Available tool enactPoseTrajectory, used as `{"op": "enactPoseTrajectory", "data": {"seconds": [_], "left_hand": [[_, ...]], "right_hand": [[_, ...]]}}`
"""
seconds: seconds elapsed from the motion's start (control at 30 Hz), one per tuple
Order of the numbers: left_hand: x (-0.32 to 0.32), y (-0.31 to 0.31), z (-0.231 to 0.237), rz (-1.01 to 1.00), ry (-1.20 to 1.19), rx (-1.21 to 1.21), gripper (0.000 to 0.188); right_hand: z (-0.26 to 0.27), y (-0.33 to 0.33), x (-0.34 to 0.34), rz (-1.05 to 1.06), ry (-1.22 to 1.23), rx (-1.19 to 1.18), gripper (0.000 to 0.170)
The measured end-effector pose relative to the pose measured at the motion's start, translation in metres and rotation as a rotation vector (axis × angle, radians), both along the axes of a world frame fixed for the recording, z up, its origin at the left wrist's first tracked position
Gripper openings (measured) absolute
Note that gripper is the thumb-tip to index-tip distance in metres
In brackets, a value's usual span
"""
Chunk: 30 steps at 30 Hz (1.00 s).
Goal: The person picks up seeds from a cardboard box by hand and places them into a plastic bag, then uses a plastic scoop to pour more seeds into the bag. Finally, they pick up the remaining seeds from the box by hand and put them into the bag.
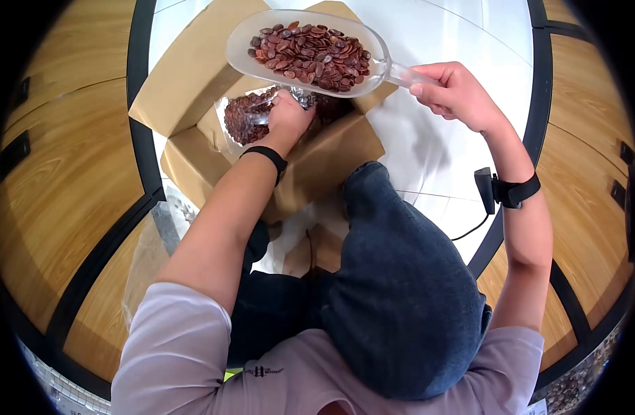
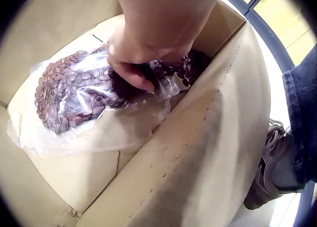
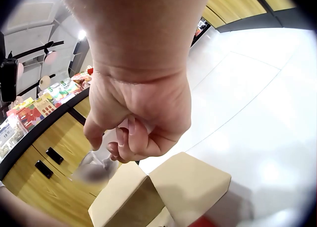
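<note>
My right hand (image 1: 458, 97) grips the handle of a clear plastic scoop (image 1: 241, 48), held up over an open cardboard box. Flat reddish-brown seeds (image 1: 310, 55) lie heaped in the scoop. In the right wrist view the fingers (image 3: 130, 140) curl round the handle, and the scoop (image 3: 96, 167) is partly hidden beyond them. Down inside the box, my left hand (image 1: 288, 117) holds a clear plastic bag (image 2: 79, 91) of the same seeds near its mouth. The left wrist view shows the thumb bent against the plastic; the other fingers are mostly hidden.
The cardboard box (image 1: 186, 76) stands with flaps spread on the white tiled floor (image 1: 428, 152). A knee in jeans (image 1: 407, 277) is close to it, with a shoe (image 2: 267, 172) beside the box. Wooden cabinets (image 1: 75, 138) line both sides; packaged goods (image 3: 37, 110) sit on top.
</note>
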<state>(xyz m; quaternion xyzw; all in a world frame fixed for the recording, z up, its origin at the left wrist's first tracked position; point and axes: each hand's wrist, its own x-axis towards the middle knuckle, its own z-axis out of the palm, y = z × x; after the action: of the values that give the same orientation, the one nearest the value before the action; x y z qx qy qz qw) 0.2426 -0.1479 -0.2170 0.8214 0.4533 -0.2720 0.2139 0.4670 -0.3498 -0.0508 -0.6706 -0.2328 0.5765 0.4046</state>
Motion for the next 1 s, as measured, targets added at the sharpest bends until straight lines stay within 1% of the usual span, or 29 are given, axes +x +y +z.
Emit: {"op": "enactPoseTrajectory", "data": {"seconds": [0.07,0.1,0.17,0.23,0.27,0.33,0.37,0.4,0.47,0.5,0.53,0.6,0.63,0.67,0.73,0.77,0.8,0.83,0.93,1.0], "left_hand": [[0.003,0.002,-0.004,-0.011,-0.008,-0.025,0.074],[0.000,0.001,0.015,-0.022,-0.006,0.001,0.071],[-0.001,0.004,0.021,-0.053,0.006,-0.024,0.068],[-0.001,0.016,0.025,-0.197,0.029,-0.073,0.054],[0.000,0.022,0.029,-0.201,0.031,-0.077,0.054],[-0.007,0.034,0.044,-0.315,0.023,-0.070,0.049],[-0.010,0.041,0.052,-0.366,0.021,-0.050,0.040],[-0.011,0.048,0.062,-0.363,0.019,-0.045,0.040],[-0.012,0.059,0.082,-0.163,0.052,-0.255,0.031],[-0.014,0.061,0.098,-0.100,-0.002,-0.316,0.024],[-0.018,0.064,0.108,-0.094,-0.005,-0.309,0.024],[-0.028,0.071,0.123,0.114,-0.164,-0.408,0.025],[-0.033,0.074,0.129,0.166,-0.211,-0.422,0.021],[-0.036,0.075,0.135,0.171,-0.223,-0.422,0.021],[-0.047,0.078,0.144,0.295,-0.332,-0.472,0.020],[-0.053,0.080,0.144,0.302,-0.374,-0.493,0.021],[-0.049,0.077,0.157,0.298,-0.400,-0.480,0.021],[-0.053,0.077,0.159,0.306,-0.434,-0.497,0.021],[-0.064,0.077,0.157,0.330,-0.506,-0.533,0.023],[-0.067,0.078,0.156,0.346,-0.539,-0.557,0.024]], "right_hand": [[-0.002,0.001,0.003,0.008,-0.001,0.012,0.034],[0.011,-0.007,-0.001,0.025,-0.024,0.056,0.034],[0.016,-0.008,-0.002,0.021,-0.037,0.049,0.033],[0.015,-0.006,-0.002,0.022,-0.037,0.028,0.034],[0.015,-0.005,-0.002,0.018,-0.035,0.024,0.034],[0.016,-0.006,-0.004,0.015,-0.045,0.017,0.034],[0.017,-0.006,-0.005,0.017,-0.045,0.021,0.034],[0.017,-0.005,-0.006,0.016,-0.053,0.009,0.034],[0.018,-0.003,-0.005,0.019,-0.065,-0.007,0.034],[0.021,-0.003,-0.005,0.030,-0.080,-0.003,0.034],[0.023,-0.001,-0.004,0.042,-0.097,0.004,0.034],[0.029,0.002,-0.004,0.053,-0.098,0.001,0.034],[0.031,0.004,-0.004,0.062,-0.104,-0.008,0.034],[0.034,0.006,-0.005,0.068,-0.115,-0.008,0.034],[0.038,0.013,-0.010,0.114,-0.163,-0.027,0.033],[0.039,0.018,-0.011,0.124,-0.173,-0.027,0.033],[0.054,0.017,-0.006,0.159,-0.208,-0.031,0.032],[0.057,0.021,-0.007,0.201,-0.226,-0.052,0.031],[0.062,0.032,-0.013,0.258,-0.255,-0.083,0.029],[0.064,0.036,-0.016,0.258,-0.270,-0.088,0.029]]}}
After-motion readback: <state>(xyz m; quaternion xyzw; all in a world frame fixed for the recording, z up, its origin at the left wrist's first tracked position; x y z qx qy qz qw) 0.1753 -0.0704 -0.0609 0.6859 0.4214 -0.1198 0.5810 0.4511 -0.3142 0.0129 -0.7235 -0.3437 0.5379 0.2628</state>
